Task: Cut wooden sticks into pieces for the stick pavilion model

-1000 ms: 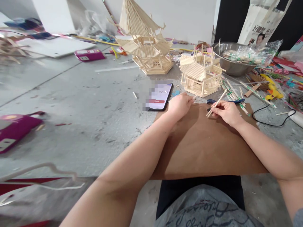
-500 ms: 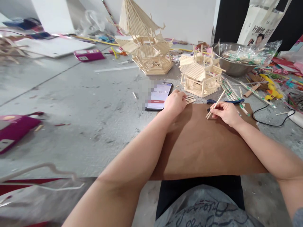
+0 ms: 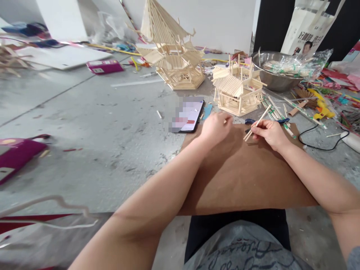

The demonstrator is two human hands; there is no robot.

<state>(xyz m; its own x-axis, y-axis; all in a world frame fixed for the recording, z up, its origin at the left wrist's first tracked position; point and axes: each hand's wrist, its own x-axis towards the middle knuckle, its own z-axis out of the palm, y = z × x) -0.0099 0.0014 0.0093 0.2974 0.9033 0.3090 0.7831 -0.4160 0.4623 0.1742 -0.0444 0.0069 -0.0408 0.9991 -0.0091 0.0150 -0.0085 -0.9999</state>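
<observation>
My right hand (image 3: 269,133) is closed on a pair of wooden chopsticks (image 3: 258,122) that slant up and to the right over the far edge of a brown cardboard sheet (image 3: 242,176). My left hand (image 3: 215,127) rests curled at the sheet's far left corner, fingers pinched on short wooden sticks whose tip (image 3: 225,121) barely shows. Just beyond both hands stands a small stick-built house model (image 3: 235,92). A smartphone (image 3: 190,115) with a lit screen lies left of my left hand.
A taller stick pagoda (image 3: 171,48) stands further back. A metal bowl (image 3: 274,80) holds wrapped chopsticks; more lie loose beside it. A yellow glue gun (image 3: 323,107) and black cable (image 3: 323,144) are at the right. Magenta boxes (image 3: 15,153) lie on the grey floor at left.
My left hand drew back from the short sticks near the phone to the cardboard's corner, closing on them. The right hand with its chopsticks stayed put.
</observation>
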